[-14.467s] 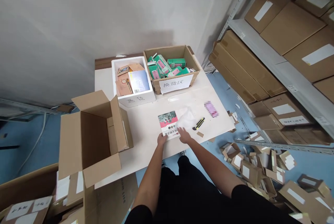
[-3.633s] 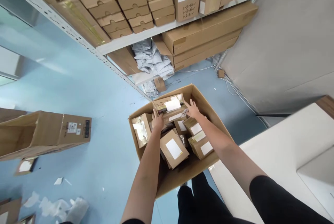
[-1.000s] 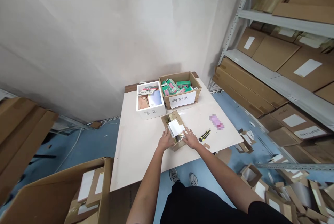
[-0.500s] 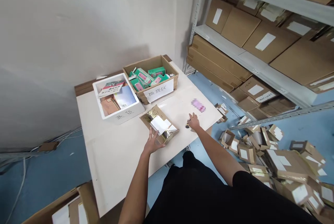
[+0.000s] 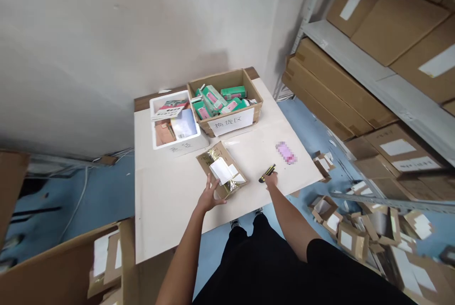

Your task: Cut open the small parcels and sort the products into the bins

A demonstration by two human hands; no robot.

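A flat brown parcel with shiny tape and a white label lies on the white table. My left hand rests at its near left corner with the fingers spread against it. My right hand is closed on the near end of a black and yellow utility knife, which still lies low over the table to the right of the parcel.
A white foam box of booklets and a cardboard box of green packs stand at the back. A pink object lies right of the knife. Shelves of cartons are at right, opened boxes litter the floor, and a big carton is near left.
My right hand has left the parcel and moved right onto the utility knife. My left hand stays at the parcel's near corner. Earlier, both hands took this parcel out of the floor carton.
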